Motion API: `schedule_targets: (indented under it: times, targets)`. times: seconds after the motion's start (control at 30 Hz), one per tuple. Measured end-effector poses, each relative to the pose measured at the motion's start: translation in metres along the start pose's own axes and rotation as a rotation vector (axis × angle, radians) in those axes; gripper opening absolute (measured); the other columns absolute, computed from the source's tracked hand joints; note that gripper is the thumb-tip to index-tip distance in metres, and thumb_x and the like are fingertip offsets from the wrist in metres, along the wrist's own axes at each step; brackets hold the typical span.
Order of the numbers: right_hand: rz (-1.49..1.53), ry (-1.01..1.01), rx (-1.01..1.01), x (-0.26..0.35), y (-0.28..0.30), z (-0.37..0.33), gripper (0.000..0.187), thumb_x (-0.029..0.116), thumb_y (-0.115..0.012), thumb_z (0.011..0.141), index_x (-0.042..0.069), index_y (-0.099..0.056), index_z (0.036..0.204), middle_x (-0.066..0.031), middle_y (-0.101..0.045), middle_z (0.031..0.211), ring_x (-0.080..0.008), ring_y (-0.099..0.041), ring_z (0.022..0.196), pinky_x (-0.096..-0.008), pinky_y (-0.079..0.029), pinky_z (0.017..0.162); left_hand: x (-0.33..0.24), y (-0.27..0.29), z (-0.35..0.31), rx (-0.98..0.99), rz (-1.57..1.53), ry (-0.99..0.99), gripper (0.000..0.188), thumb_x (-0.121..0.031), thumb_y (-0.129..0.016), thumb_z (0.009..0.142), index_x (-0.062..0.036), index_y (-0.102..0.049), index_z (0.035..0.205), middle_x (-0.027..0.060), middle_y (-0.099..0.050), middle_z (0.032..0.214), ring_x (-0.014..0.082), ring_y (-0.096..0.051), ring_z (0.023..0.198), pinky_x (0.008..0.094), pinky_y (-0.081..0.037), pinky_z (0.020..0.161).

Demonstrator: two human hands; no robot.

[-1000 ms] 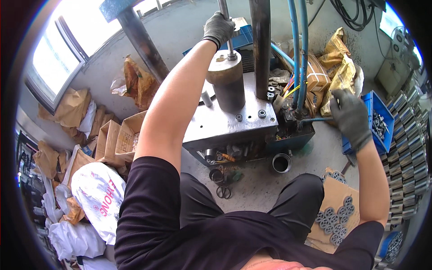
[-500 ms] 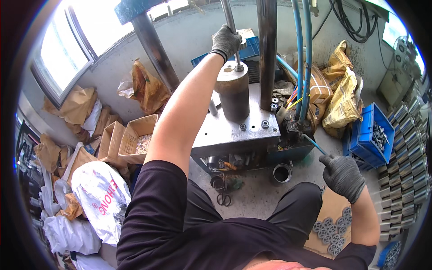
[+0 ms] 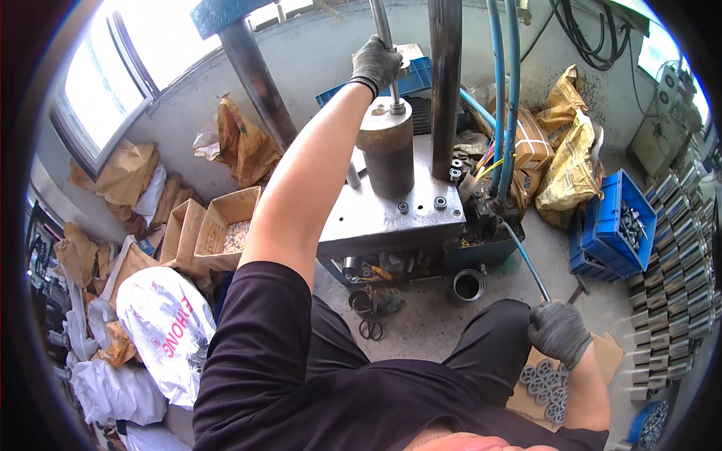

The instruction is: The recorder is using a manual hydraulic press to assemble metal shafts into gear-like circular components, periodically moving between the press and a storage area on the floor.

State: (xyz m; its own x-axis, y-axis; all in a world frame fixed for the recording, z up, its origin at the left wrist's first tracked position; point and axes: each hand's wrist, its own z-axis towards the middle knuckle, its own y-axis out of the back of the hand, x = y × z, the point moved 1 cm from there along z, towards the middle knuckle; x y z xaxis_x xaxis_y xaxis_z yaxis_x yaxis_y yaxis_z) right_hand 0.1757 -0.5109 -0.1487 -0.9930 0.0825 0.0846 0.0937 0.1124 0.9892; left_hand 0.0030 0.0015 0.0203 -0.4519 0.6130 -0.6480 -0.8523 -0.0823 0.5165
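Note:
My left hand (image 3: 376,62), in a dark grey glove, is closed around an upright metal rod (image 3: 383,26) with a collar at the fingers. Below it, the rod's lower end meets the top of a thick steel cylinder (image 3: 389,158), which stands on the press's metal table (image 3: 353,218). My right hand (image 3: 559,331), gloved alike, grips the near end of a thin blue lever (image 3: 526,259). The lever's far end joins a dark, greasy valve block (image 3: 487,214) beside the table. Two small ring-shaped parts (image 3: 441,203) lie on the tabletop.
Blue crates of metal parts (image 3: 623,225) and stacked shiny tubes (image 3: 669,293) stand at the right. Grey spoked discs (image 3: 543,387) lie on cardboard by my right forearm. A metal cup (image 3: 468,286) and scissors (image 3: 371,329) are on the floor. Cartons (image 3: 226,225) and sacks fill the left.
My right hand has moved down and slightly left, swinging the lever's near end toward me. My left hand keeps its hold on the rod.

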Motion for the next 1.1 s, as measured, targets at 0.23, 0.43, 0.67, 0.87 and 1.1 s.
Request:
schedule_targets:
  times: [0.23, 0.43, 0.67, 0.87, 1.1]
  targets:
    - [0.033, -0.018, -0.094, -0.010, 0.028, 0.012, 0.019, 0.020, -0.067, 0.082, 0.005, -0.075, 0.088, -0.0192, -0.073, 0.087, -0.0387, -0.071, 0.083, -0.0485, -0.057, 0.079, 0.010, -0.011, 0.009, 0.062, -0.177, 0.046, 0.025, -0.009, -0.070, 0.091, 0.0034, -0.063, 0.112, 0.0175, -0.073, 0.098, 0.0234, -0.077, 0.084, 0.0340, -0.068, 0.073]
    - [0.053, 0.004, -0.088, -0.007, 0.026, 0.008, 0.019, 0.019, -0.068, 0.083, 0.006, -0.077, 0.094, -0.0184, -0.073, 0.088, -0.0389, -0.071, 0.084, -0.0479, -0.057, 0.081, 0.019, -0.005, 0.015, 0.026, 0.007, -0.023, 0.027, -0.010, -0.071, 0.091, 0.0039, -0.062, 0.113, 0.0167, -0.073, 0.099, 0.0234, -0.077, 0.087, 0.0344, -0.068, 0.075]
    - [0.110, -0.011, -0.193, -0.012, 0.027, 0.012, 0.020, 0.020, -0.067, 0.085, 0.006, -0.077, 0.096, -0.0193, -0.073, 0.088, -0.0394, -0.071, 0.084, -0.0488, -0.057, 0.080, 0.015, -0.001, 0.011, 0.038, -0.071, 0.008, 0.033, -0.015, -0.074, 0.090, 0.0029, -0.064, 0.115, 0.0171, -0.074, 0.100, 0.0260, -0.077, 0.090, 0.0367, -0.066, 0.080]
    - [0.087, -0.027, -0.080, -0.013, 0.022, 0.006, 0.020, 0.019, -0.067, 0.085, 0.006, -0.077, 0.098, -0.0200, -0.073, 0.089, -0.0397, -0.072, 0.084, -0.0486, -0.058, 0.080, 0.003, -0.006, 0.002, 0.039, 0.046, -0.005, 0.034, -0.017, -0.074, 0.089, 0.0028, -0.064, 0.115, 0.0175, -0.075, 0.100, 0.0268, -0.077, 0.089, 0.0377, -0.066, 0.081]
    - [0.092, -0.013, -0.252, -0.015, 0.036, 0.023, 0.017, 0.017, -0.067, 0.087, 0.004, -0.074, 0.097, -0.0203, -0.071, 0.086, -0.0395, -0.070, 0.083, -0.0495, -0.056, 0.077, 0.017, -0.012, 0.006, 0.029, 0.019, -0.027, 0.033, -0.016, -0.074, 0.090, 0.0031, -0.064, 0.115, 0.0178, -0.075, 0.099, 0.0262, -0.077, 0.089, 0.0369, -0.066, 0.080]
